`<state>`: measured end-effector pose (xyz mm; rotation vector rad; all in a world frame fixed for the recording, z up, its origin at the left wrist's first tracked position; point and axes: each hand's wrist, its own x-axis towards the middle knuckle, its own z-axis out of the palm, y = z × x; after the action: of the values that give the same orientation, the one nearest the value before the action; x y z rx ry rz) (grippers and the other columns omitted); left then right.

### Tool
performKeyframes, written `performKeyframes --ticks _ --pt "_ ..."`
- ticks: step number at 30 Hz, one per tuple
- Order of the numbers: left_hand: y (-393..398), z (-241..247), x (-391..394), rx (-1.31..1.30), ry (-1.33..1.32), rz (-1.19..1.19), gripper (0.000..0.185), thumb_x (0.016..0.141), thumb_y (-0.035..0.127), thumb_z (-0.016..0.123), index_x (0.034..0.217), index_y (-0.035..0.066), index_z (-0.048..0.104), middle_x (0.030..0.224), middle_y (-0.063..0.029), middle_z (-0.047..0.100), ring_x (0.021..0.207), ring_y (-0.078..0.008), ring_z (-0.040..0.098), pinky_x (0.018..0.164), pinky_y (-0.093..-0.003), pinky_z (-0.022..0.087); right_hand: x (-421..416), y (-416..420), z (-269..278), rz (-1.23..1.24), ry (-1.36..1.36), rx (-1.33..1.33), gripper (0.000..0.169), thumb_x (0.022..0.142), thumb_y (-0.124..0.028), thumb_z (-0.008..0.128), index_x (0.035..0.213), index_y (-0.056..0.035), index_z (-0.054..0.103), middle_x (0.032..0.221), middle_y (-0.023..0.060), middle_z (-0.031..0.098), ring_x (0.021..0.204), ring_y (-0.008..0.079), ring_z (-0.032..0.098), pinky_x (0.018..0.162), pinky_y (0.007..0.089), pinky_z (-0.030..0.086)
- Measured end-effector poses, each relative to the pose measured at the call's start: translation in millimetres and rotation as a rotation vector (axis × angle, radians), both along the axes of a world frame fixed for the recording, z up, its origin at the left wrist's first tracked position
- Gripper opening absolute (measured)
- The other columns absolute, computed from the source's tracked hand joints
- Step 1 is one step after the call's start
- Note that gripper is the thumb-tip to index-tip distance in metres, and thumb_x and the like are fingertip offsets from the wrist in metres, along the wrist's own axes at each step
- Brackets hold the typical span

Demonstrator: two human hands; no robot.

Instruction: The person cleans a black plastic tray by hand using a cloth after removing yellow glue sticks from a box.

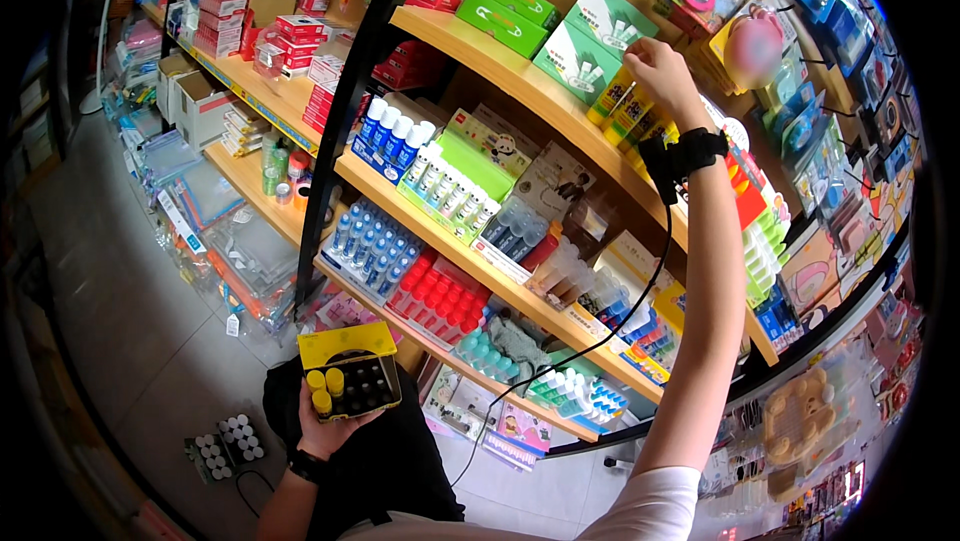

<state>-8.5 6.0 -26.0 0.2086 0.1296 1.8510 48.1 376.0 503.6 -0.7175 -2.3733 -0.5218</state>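
Observation:
My left hand (330,425) holds a small yellow carton (349,372) low in front of my lap, its lid folded back. Several yellow-capped sticks (325,387) stand at the left side of the carton, and dark round slots fill the rest. On the upper shelf, my right hand (660,76) reaches to a row of yellow tubes (624,119) with printed labels. Its bent fingers close on the top of the leftmost tube (616,91); the fingertips are partly hidden. A black strap with a cabled device (686,155) is around my right wrist.
Green-and-white boxes (566,53) and bright green boxes (506,16) stand left of the tubes. Lower wooden shelves hold blue-labelled bottles (390,136) and red-capped bottles (439,290). A black cable (600,342) hangs across the shelves. White-topped containers (240,437) sit on the floor at left.

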Motion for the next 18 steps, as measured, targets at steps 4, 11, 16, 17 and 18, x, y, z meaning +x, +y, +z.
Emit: performKeyframes --ticks 4,11,16,17,18 --pt "0 4 1 -0.020 -0.012 0.002 0.079 0.085 0.070 0.036 0.145 0.020 0.028 0.147 -0.0121 0.033 0.133 -0.0396 0.033 0.104 -0.0599 0.032 -1 -14 0 0.017 -0.019 0.054 0.033 0.079 -0.033 0.055 0.093 -0.0053 0.067 0.090 0.0202 0.067 0.088 0.0362 0.064 0.081 0.0420 0.050" --pt "-1 8 0 -0.002 -0.057 0.001 0.077 0.086 0.067 0.038 0.147 0.021 0.025 0.150 -0.0122 0.027 0.136 -0.0380 0.028 0.105 -0.0636 0.026 -4 -125 -61 0.696 0.257 0.253 0.016 0.082 -0.005 0.056 0.096 -0.0010 0.063 0.089 0.0141 0.066 0.080 0.0265 0.063 0.074 0.0322 0.048" --pt "-3 2 1 -0.016 -0.209 0.015 0.072 0.089 0.063 0.039 0.146 0.019 0.027 0.149 -0.0106 0.029 0.135 -0.0368 0.030 0.107 -0.0621 0.023 17 -226 -205 0.873 -0.357 -0.111 0.018 0.068 -0.002 0.064 0.085 -0.0054 0.063 0.076 0.0058 0.057 0.066 0.0225 0.058 0.058 0.0345 0.046" --pt "-4 2 1 -0.016 -0.205 0.006 0.072 0.089 0.063 0.039 0.146 0.019 0.027 0.150 -0.0106 0.029 0.136 -0.0367 0.029 0.107 -0.0620 0.022 21 -240 -232 0.947 -0.357 -0.162 0.021 0.067 -0.004 0.066 0.087 -0.0058 0.063 0.075 0.0042 0.057 0.066 0.0205 0.058 0.056 0.0330 0.046" --pt "-5 1 0 0.004 -0.222 -0.004 0.073 0.089 0.063 0.039 0.146 0.019 0.027 0.150 -0.0105 0.028 0.136 -0.0366 0.028 0.108 -0.0618 0.020 24 -247 -251 0.997 -0.355 -0.250 0.024 0.067 -0.005 0.067 0.091 -0.0066 0.063 0.076 0.0027 0.057 0.065 0.0194 0.058 0.056 0.0320 0.046"
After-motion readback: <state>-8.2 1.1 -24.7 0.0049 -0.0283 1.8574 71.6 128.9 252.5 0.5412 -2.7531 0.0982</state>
